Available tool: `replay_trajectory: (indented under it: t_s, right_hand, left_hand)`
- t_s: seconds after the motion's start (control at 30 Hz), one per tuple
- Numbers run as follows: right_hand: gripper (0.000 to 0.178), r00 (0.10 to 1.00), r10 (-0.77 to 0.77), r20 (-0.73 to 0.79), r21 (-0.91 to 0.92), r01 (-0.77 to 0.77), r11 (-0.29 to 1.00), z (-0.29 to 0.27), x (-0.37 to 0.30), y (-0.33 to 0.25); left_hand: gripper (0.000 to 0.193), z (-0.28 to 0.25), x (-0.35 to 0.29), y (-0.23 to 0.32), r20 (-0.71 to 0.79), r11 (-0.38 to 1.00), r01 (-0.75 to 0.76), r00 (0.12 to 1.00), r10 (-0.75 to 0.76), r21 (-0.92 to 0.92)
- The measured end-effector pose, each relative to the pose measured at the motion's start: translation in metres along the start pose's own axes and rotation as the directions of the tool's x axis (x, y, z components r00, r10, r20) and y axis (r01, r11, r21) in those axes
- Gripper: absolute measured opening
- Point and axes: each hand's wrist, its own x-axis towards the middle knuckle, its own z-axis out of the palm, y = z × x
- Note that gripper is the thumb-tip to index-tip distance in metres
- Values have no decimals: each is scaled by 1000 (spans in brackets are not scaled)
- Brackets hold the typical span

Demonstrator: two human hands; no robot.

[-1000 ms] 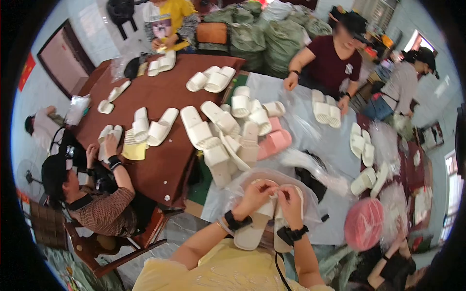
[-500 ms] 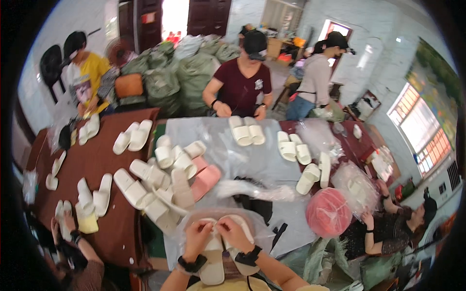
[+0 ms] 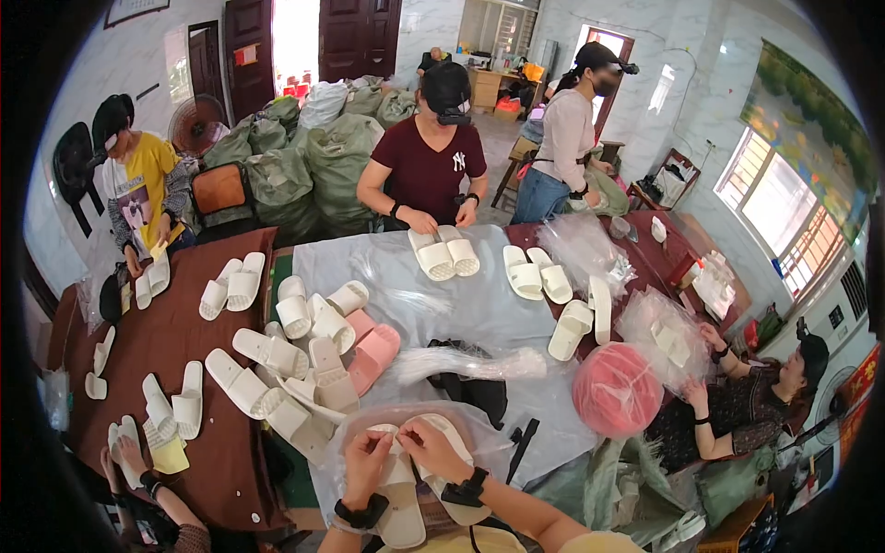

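Observation:
A pair of white slide slippers (image 3: 399, 502) lies in front of me at the near edge of the table. Over their far ends, my left hand (image 3: 366, 461) and my right hand (image 3: 437, 448) are close together, fingertips pinched near each other. Whatever is between the fingers is too small to make out. Under and around the slippers spreads a clear plastic bag (image 3: 493, 449). Just beyond it lie a bundle of clear plastic strands (image 3: 470, 365) and a black cloth-like item (image 3: 484, 398).
Loose white slippers (image 3: 277, 355) and a pink slipper (image 3: 375, 358) are heaped left of centre. A red wrapped ball-shaped bundle (image 3: 618, 391) stands at right. Co-workers (image 3: 431, 157) surround the tables, one handling slippers opposite me. Green sacks (image 3: 346, 166) fill the back.
The view has shifted slightly, and the room sits differently in the frame. My hands remain over the slippers, still pinched, their fingertips a little further apart.

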Motion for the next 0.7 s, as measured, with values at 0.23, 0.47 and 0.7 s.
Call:
replay_trajectory:
  t_s: [0.23, 0.47, 0.7]
  right_hand:
    - [12, 997, 66, 39, 22, -67, 998, -1, -1, -2]
    - [9, 995, -102, 8, -56, 103, 993, 1, 1, 4]
    - [10, 998, -53, 30, -38, 54, 998, 1, 1, 1]
  left_hand:
    - [21, 2, -2, 6, 39, 996, -51, 998, 48, 75]
    - [15, 0, 3, -1, 66, 996, -38, 997, 33, 81]
    - [14, 5, 3, -2, -34, 998, -53, 998, 53, -16]
